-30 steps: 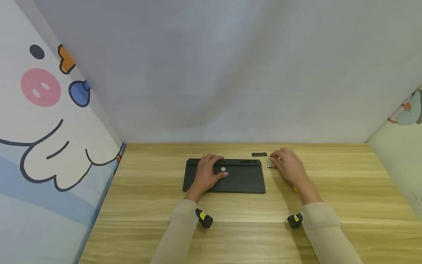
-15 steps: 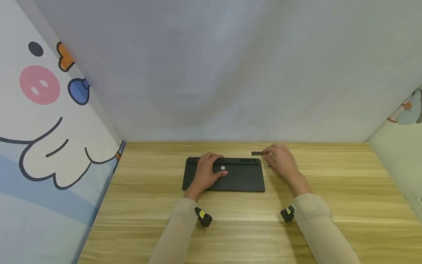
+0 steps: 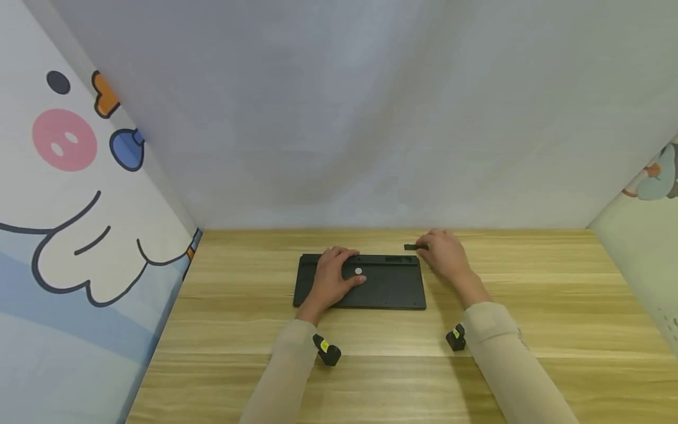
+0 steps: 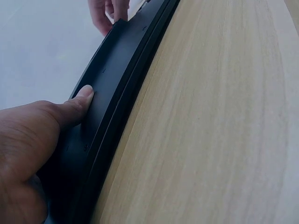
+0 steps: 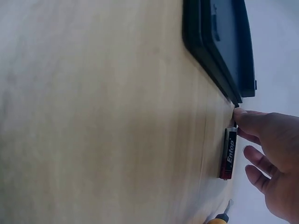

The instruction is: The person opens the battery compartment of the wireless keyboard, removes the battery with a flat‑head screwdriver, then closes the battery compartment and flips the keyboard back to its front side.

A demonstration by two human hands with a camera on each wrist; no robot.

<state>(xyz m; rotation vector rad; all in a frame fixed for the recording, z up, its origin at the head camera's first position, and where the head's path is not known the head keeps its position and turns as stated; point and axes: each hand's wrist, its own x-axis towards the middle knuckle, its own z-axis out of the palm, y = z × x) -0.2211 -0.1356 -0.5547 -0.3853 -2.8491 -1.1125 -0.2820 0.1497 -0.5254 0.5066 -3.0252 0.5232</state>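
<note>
A black keyboard [image 3: 386,291] lies face down on the wooden table, with an uncovered battery slot near its far right corner. My left hand [image 3: 331,277] holds it: the thumb rests on the underside and the fingers reach over the far edge. Beyond the right corner, my right hand [image 3: 445,253] pinches the right end of a small black battery cover [image 3: 409,247]. In the right wrist view, a black and red battery [image 5: 229,153] marked "Entop" lies beside that hand; in the head view the hand hides most of it.
A screwdriver with a yellow handle [image 5: 217,220] lies to the right of the battery, partly out of frame in the right wrist view. Behind the table [image 3: 254,353] hangs a pale cloth [image 3: 371,147], close to its far edge. A cartoon-printed sheet [image 3: 79,235] borders the left side.
My right hand has moved left and slightly away from me, from beside the battery to the battery cover, and has taken hold of its end. The left hand stays on the keyboard.
</note>
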